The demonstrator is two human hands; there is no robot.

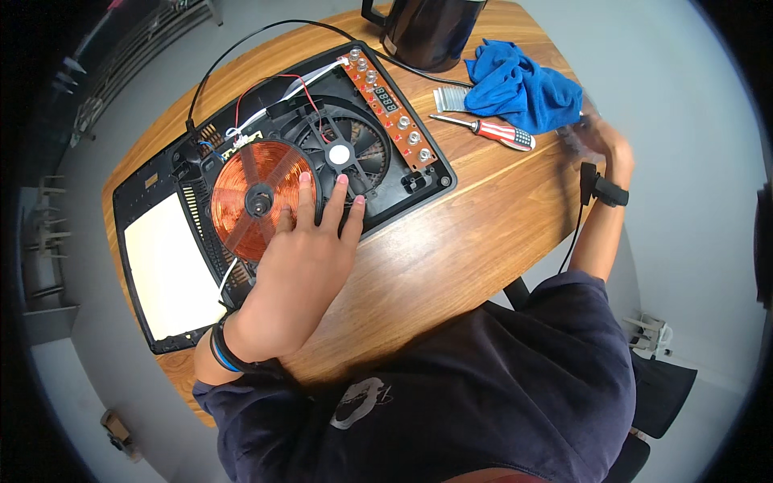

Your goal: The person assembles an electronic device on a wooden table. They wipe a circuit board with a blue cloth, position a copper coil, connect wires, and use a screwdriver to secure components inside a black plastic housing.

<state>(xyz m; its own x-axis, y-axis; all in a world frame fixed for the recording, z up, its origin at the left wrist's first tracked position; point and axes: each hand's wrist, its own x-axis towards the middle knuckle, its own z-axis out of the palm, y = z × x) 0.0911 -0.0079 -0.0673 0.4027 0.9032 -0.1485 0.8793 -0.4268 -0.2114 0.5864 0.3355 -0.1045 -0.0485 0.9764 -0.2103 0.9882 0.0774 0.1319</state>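
Note:
An opened induction cooker base lies on the table, its inside facing up. In it sit a round copper coil, a black fan with a white centre, and an orange circuit board with a small display and clear round buttons. My left hand is spread flat, its fingertips over the coil's right edge and the fan frame. Off the table's right edge, my right hand is smeared by motion. Something see-through and blurred lies at its fingers; its kind does not show.
A blue cloth lies beside a red, white and blue-handled screwdriver and a pale ribbed piece. Behind stands a dark kettle. A black power cord loops from the base. A pale sheet covers the base's left part.

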